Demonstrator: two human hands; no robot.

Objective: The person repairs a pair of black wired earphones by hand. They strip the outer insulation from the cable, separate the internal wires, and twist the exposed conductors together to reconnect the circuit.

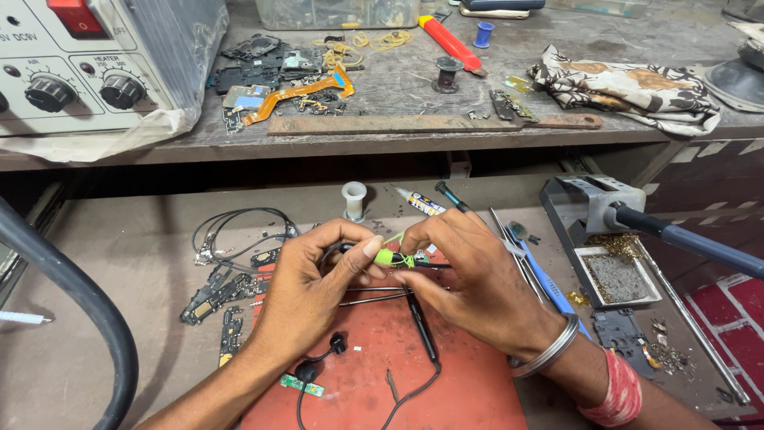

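Hands meet over a red mat (446,374) on the lower bench (119,271): left hand (306,291) & right hand (477,275) each close a fingertip grip on a small green part (391,258), held betw. them just above the mat. Black cable (422,326) trails below the right grip; soldering iron stand (593,211) sits well to its right, white spool (354,199) just beyond the left grip.

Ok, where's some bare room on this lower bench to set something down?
Bare bench surface lies left of the black cables, bordered by the thick grey hose. The red mat is bare near its front edge. It is crowded around both hands, by the circuit boards and near the soldering stand.
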